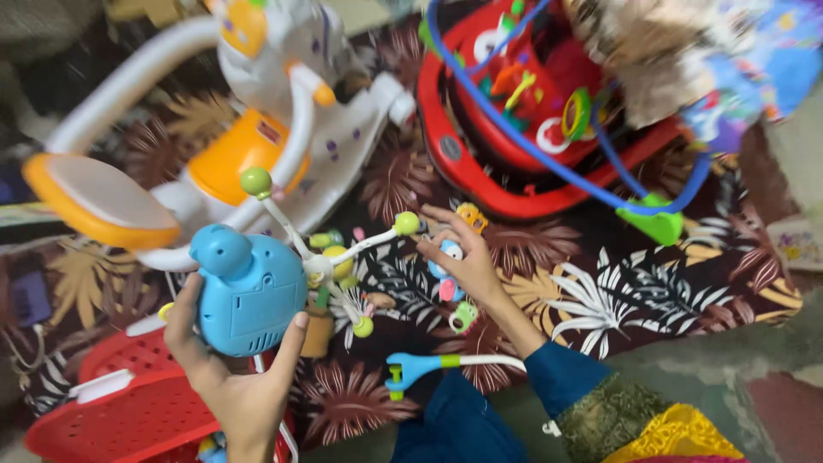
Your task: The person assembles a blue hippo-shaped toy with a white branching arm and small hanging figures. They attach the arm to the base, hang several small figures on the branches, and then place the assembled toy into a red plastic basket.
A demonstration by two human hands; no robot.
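Note:
My left hand (230,377) grips a light blue plastic mobile motor box (244,291) from below, thumb on its right side. Thin white arms with green ball tips (255,181) stick out of the box. My right hand (467,261) reaches forward over the patterned cloth and its fingers close around a small blue hanging toy (446,270) near one green arm tip (406,224). A small green ring toy (463,319) dangles below that hand. My right sleeve is dark blue.
A white and orange rocking toy (257,129) lies at upper left. A red baby walker (514,129) with a blue bar sits at upper right. A red basket (129,403) is at lower left. A blue and white arm piece (429,367) lies near my knee.

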